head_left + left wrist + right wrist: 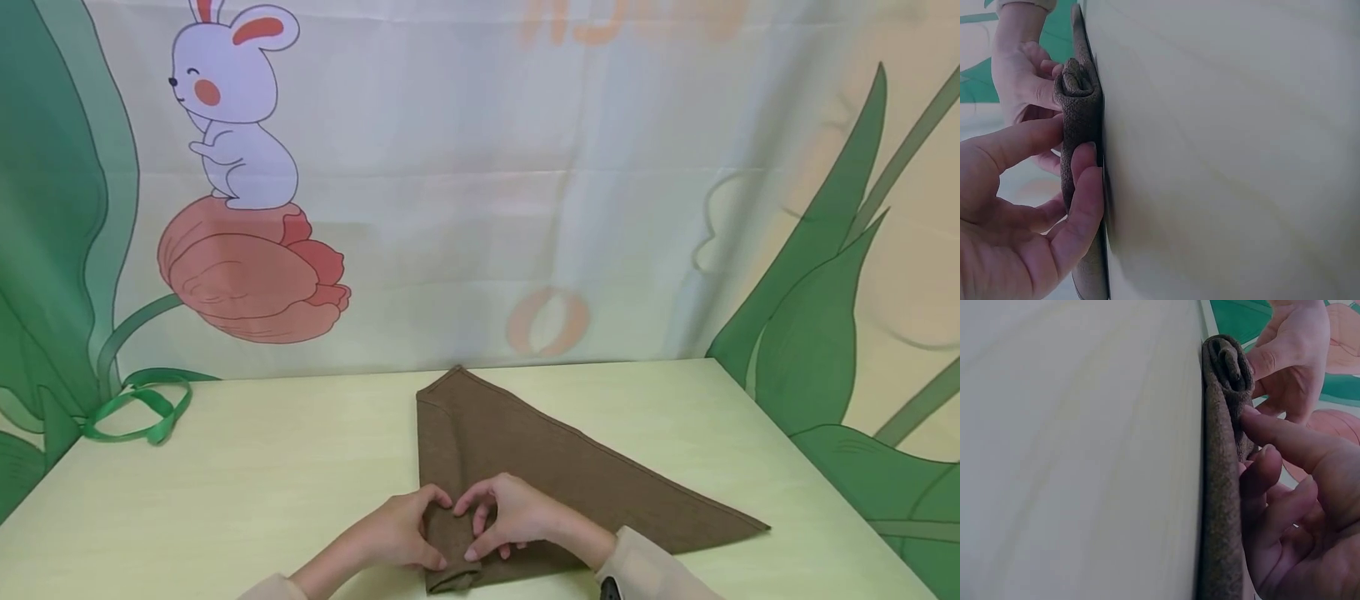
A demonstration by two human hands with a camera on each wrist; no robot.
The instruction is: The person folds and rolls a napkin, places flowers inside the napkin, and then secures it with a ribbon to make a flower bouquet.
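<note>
A brown cloth [525, 458] lies folded in a roughly triangular shape on the table, its long point toward the right. At its near left corner is a rolled-up part [452, 537], whose layered end [1075, 81] shows in the left wrist view. My left hand [401, 529] grips this roll from the left, thumb at the near end and fingers at the far end. From the right, my right hand [513, 512] holds the roll's other side with thumb and curled fingers. In the right wrist view, the roll [1229, 365] sits on the flat layers of cloth.
The pale table [225, 492] extends to both sides of the cloth. A green ribbon [161, 425] lies in loops at the table's back left. Behind the table hangs a printed curtain [450, 183] with a rabbit, a flower and leaves.
</note>
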